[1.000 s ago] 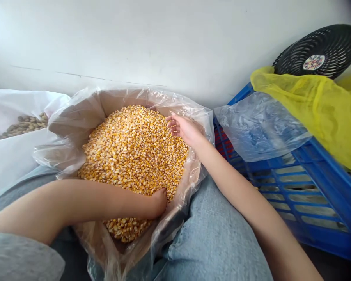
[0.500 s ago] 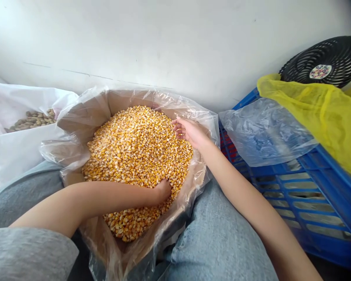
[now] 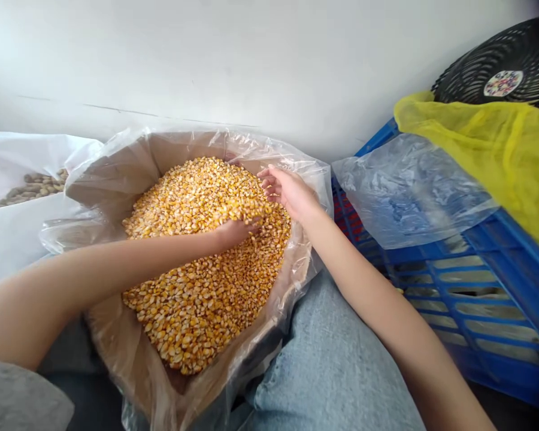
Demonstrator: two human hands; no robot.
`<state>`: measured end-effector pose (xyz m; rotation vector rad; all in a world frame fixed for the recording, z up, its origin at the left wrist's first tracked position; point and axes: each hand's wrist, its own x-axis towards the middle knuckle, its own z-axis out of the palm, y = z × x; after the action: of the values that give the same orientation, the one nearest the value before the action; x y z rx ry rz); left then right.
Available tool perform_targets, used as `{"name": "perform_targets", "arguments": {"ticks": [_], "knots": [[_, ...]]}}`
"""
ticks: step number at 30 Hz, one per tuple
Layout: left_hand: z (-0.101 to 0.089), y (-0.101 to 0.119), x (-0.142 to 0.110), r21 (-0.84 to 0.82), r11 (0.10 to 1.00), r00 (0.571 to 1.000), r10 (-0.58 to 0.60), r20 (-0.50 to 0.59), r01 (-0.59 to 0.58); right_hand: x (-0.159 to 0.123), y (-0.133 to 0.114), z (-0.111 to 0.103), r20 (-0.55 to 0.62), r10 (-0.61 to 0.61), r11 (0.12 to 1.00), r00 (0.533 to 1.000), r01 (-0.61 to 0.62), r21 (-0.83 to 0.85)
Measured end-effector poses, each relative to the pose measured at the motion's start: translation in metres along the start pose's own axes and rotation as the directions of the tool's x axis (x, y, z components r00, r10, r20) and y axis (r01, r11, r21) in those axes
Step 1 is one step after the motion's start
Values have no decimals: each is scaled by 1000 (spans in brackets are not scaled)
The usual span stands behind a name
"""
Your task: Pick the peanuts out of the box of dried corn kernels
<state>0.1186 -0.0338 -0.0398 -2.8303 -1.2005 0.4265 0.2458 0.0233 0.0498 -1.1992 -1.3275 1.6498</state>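
Note:
Loose yellow corn kernels (image 3: 197, 311) are heaped in a cardboard box (image 3: 179, 146) lined with a clear plastic bag (image 3: 317, 179), which stands between my knees. My left hand (image 3: 236, 233) is palm up just above the middle of the heap, cupped under a load of kernels, its fingertips slightly blurred. At the right inner side of the box, my right hand (image 3: 291, 191) hangs over the corn with its fingers loosely curved and apart. I see nothing held in it.
To the left, a white sack (image 3: 27, 230) holds peanuts in their shells (image 3: 31, 188). On the right stands a blue plastic crate (image 3: 498, 239) with a clear plastic bag (image 3: 413, 191), a yellow mesh cloth (image 3: 485, 143) and a black fan (image 3: 521, 60). Behind the box is a white wall (image 3: 251, 66).
My left hand has come up out of the kernels with a scoop of them and moved toward the far side. My right hand stays near the box's right side. The view has shifted slightly.

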Motion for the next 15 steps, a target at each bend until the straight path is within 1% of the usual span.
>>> {"name": "perform_targets", "arguments": {"ticks": [1,3,5,6,7,8,9,10,11,12,13,14,15], "knots": [[-6,-13,-3,44,999,1000,28,-6,-27,0,0,0,-5,-3,1000,1000,3,3],[-18,-40,-10,108,990,995,92,24,-94,1,0,-1,-16,-6,1000,1000,6,9],[-27,-64,-19,151,982,993,115,14,-116,3,0,-2,-20,-11,1000,1000,11,18],[-31,-74,-24,160,983,996,88,-9,-86,3,1,-2,-20,-15,1000,1000,15,24],[-35,-80,-29,163,986,999,33,-39,-26,4,1,-2,-19,-18,999,1000,18,29],[-40,-83,-34,160,985,996,-49,-73,60,5,1,-2,-17,-20,999,1000,20,33],[-45,-81,-40,153,974,983,-149,-108,165,5,2,-2,-16,-19,999,1000,19,36],[-50,-75,-45,147,953,960,-245,-138,264,6,2,-1,-16,-17,999,1000,17,38],[-54,-63,-50,146,927,934,-324,-152,345,6,2,-1,-16,-14,999,1000,15,38],[-57,-45,-55,144,912,919,-362,-153,383,6,1,-1,-18,-12,999,1000,13,37],[-58,-24,-59,136,921,929,-350,-122,365,6,1,0,-20,-9,999,1000,10,34],[-56,0,-63,113,962,968,-244,-55,249,6,1,0,-21,-6,1000,1000,6,31],[-51,26,-67,51,996,998,-70,7,70,6,1,1,-21,0,1000,1000,1,26]]}}
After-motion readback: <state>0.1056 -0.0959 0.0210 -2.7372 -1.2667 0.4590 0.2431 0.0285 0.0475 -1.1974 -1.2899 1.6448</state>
